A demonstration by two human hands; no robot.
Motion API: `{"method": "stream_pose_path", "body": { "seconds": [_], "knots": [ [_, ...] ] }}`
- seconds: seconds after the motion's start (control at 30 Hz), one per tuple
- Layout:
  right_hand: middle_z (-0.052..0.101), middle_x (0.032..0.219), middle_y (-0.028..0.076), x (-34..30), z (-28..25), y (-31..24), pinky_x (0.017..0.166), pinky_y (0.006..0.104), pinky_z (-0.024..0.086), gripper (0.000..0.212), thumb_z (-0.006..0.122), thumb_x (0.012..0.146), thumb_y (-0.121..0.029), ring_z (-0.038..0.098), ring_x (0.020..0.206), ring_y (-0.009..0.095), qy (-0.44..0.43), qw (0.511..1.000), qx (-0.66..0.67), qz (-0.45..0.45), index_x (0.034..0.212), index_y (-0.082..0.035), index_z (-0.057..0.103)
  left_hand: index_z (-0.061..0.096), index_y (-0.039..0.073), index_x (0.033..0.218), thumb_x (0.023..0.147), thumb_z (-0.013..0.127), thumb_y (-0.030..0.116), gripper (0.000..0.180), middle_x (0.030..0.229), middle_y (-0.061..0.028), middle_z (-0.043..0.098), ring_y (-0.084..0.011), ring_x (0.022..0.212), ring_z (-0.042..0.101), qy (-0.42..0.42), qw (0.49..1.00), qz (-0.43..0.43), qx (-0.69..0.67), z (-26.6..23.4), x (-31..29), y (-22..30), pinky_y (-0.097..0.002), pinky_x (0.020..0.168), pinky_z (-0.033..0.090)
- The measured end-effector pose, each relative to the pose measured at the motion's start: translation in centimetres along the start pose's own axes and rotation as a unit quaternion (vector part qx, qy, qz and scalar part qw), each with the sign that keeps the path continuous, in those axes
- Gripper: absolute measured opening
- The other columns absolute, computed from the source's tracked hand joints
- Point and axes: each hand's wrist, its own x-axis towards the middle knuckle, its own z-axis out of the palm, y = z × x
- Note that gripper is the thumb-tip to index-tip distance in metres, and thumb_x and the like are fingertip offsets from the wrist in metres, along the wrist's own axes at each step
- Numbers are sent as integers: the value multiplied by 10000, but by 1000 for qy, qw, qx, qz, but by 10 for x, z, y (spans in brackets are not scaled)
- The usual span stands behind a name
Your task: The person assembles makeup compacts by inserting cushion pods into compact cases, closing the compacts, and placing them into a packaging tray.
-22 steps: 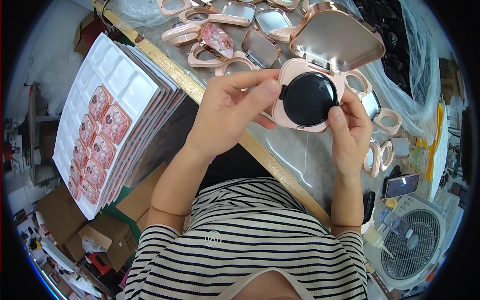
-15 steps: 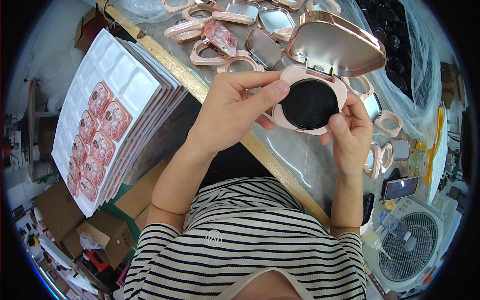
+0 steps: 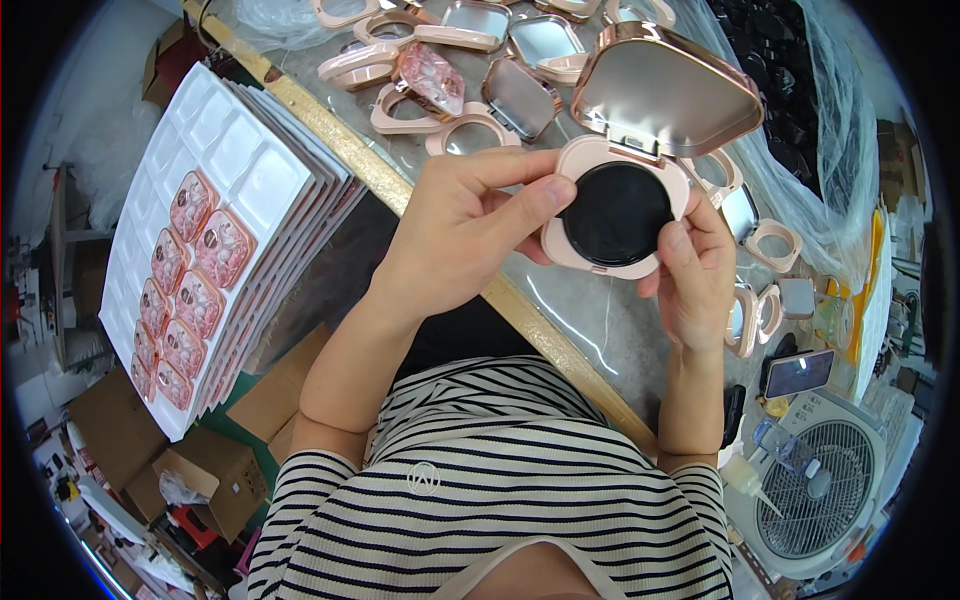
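At the lower left of my view I have an open cardboard box (image 3: 228,478). Next to it, a stack of white trays (image 3: 236,145) stands tilted, its moulded pockets facing me. Pink square lids (image 3: 225,248) occupy two rows of pockets in the front tray; pockets toward the top are bare.

The bench (image 3: 575,300) follows, with a pale wooden edge running obliquely and a grey top. At its far side lies a loose group of pink compact cases (image 3: 468,128), some with their mirrors showing.

My left hand (image 3: 465,225) is at the left side of the compact (image 3: 632,150). Its fingers are closed in a pinch: the thumb lies on the front face at the rim of the black disc (image 3: 617,215), and the index finger is at the compact's left edge.

The compact is raised above the bench, between both hands. Its lid (image 3: 665,90) is open on the hinge and points away from me.

My right hand (image 3: 697,265) grips the lower right side of the compact. Its thumb is at the disc's edge; its other fingers are curled and partly hidden.

Further right I have black parts (image 3: 768,100), a squeeze bottle (image 3: 742,474), a phone (image 3: 800,372), a fan (image 3: 835,500) and clear plastic film (image 3: 838,200).
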Motion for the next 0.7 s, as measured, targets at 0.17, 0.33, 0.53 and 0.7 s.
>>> {"method": "stream_pose_path", "body": {
  "seconds": [0.17, 0.33, 0.53, 0.7],
  "knots": [
    [607, 856, 50, -2, 7, -3, 525, 156, 422, 189, 616, 880, -89, 539, 591, 48, -4, 1000, -25, -10, 1005, 17, 521, 579, -39, 1154, 845, 653, 49, 330, 851, -33, 589, -65, 710, 590, 17, 993, 107, 41, 2, -5, -5, -186, 583, 484],
    [591, 805, 5, -3, 15, -2, 548, 156, 392, 251, 632, 870, -84, 502, 605, 28, 28, 994, -94, -50, 1072, 27, 533, 561, -43, 1093, 776, 701, 26, 354, 827, -60, 595, -87, 685, 593, 18, 984, 126, 125, 4, -4, -4, -200, 580, 490],
    [422, 582, -21, -3, 4, 18, 447, 202, 236, 302, 693, 801, -145, 304, 469, 42, 38, 947, -258, -186, 1023, 24, 578, 528, -11, 910, 744, 698, 18, 240, 762, -83, 596, -130, 632, 591, 50, 962, 161, 215, 12, -3, -13, -239, 544, 490],
    [463, 623, -3, 1, 3, 11, 485, 216, 298, 309, 693, 796, -139, 381, 526, 74, 30, 936, -303, -179, 1035, 24, 582, 543, -7, 924, 741, 698, 26, 242, 773, -72, 598, -146, 658, 601, 77, 965, 142, 208, 11, -4, -21, -248, 561, 494]
  ]
}}
